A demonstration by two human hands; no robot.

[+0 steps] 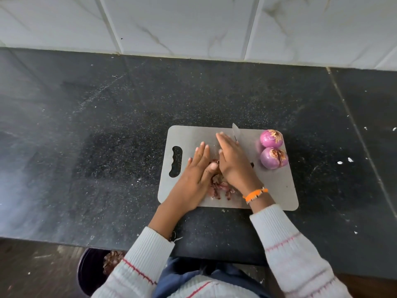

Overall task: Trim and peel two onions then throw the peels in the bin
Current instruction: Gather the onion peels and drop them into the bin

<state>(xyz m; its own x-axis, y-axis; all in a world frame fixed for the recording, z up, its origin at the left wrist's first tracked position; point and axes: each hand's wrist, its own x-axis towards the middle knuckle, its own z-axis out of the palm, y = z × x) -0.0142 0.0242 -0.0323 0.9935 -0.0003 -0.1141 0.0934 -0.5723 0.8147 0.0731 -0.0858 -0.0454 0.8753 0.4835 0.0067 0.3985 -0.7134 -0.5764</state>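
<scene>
Two peeled purple onions, one (pixel 271 138) behind the other (pixel 274 158), sit at the right end of a grey cutting board (pixel 277 190). A heap of reddish onion peels (pixel 219 188) lies on the board's middle, between my hands. My left hand (pixel 196 168) lies flat with straight fingers against the left side of the heap. My right hand (pixel 233 162), with an orange wristband, lies flat with straight fingers over the heap's right side. A knife blade (pixel 235 134) lies on the board behind my right hand, its handle mostly hidden.
The board rests on a black speckled counter (pixel 107 136) under a white tiled wall. Small white scraps (pixel 344 161) dot the counter to the right. Below the counter's front edge at the left stands a dark bin (pixel 94 272) with peels inside.
</scene>
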